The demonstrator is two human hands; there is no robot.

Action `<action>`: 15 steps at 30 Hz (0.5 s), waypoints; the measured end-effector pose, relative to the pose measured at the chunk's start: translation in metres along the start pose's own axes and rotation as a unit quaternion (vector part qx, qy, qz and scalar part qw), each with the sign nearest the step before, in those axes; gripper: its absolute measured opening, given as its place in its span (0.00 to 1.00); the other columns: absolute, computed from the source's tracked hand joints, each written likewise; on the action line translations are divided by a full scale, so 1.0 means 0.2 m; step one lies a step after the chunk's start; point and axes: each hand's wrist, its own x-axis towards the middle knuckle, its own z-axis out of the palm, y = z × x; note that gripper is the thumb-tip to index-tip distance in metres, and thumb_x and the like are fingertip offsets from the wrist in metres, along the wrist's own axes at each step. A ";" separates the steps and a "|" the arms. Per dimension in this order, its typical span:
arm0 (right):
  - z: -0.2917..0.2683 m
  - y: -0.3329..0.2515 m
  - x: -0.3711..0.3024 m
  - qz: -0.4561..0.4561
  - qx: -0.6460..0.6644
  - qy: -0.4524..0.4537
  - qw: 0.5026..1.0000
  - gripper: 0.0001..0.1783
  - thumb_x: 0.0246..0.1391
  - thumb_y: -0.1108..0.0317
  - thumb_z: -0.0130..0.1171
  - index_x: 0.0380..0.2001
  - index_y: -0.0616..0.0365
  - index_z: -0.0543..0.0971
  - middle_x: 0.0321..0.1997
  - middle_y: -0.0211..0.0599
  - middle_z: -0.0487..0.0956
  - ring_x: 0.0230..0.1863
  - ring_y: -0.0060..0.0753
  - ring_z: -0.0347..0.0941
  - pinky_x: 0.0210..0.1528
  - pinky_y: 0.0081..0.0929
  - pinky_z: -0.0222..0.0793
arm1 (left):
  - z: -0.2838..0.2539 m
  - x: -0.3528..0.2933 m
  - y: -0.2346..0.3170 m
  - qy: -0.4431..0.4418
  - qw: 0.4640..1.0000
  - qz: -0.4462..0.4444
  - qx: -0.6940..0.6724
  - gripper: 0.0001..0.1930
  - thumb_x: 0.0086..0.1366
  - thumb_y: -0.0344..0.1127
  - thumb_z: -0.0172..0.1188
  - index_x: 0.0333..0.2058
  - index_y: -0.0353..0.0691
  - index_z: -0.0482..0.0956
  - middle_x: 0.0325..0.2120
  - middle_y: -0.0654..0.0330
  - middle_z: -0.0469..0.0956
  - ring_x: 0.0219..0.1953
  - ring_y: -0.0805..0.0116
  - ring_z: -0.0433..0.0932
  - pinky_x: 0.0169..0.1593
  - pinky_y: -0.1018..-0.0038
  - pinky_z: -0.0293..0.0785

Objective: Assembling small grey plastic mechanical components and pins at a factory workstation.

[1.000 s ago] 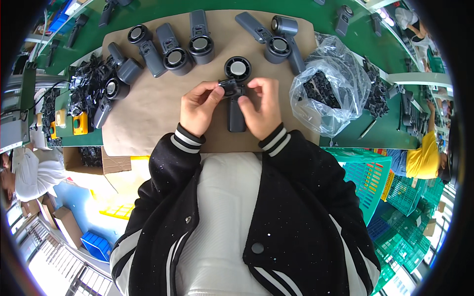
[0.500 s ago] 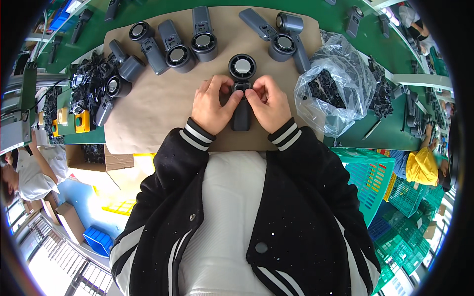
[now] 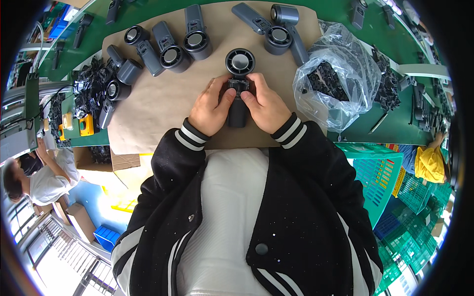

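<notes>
A dark grey handheld fan (image 3: pixel 238 116) lies on the brown paper in front of me, its round head with a silver disc pointing away. My left hand (image 3: pixel 209 107) grips its neck from the left, thumb on top and fingers curled at the side. From the right, my right hand (image 3: pixel 267 107) closes on it the same way, its thumb beside the other. Between the thumbs and the head sits a small black glossy piece (image 3: pixel 239 85) on the handle. Whether that piece is loose or fixed, I cannot tell.
Several similar fans (image 3: pixel 175 56) lie along the far side of the brown paper (image 3: pixel 158 116). To the right stands a clear plastic bag (image 3: pixel 340 106) of small black parts; on the left is a heap of black parts (image 3: pixel 91 89). Other people sit at both sides.
My thumbs have moved slightly lower on the fan's neck, and my right fingers have shifted from in front to around its side. The whole view has shifted a little.
</notes>
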 end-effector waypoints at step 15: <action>0.00 -0.05 0.00 -0.121 0.118 0.086 0.982 0.15 0.58 0.71 0.51 0.49 0.60 0.68 0.36 0.44 0.77 0.31 0.45 0.73 0.37 0.36 0.68 | -0.02 0.00 0.18 0.087 0.995 0.026 -0.044 0.23 0.55 0.19 0.60 0.52 0.34 0.73 0.35 0.55 0.75 0.33 0.64 0.74 0.39 0.74 0.72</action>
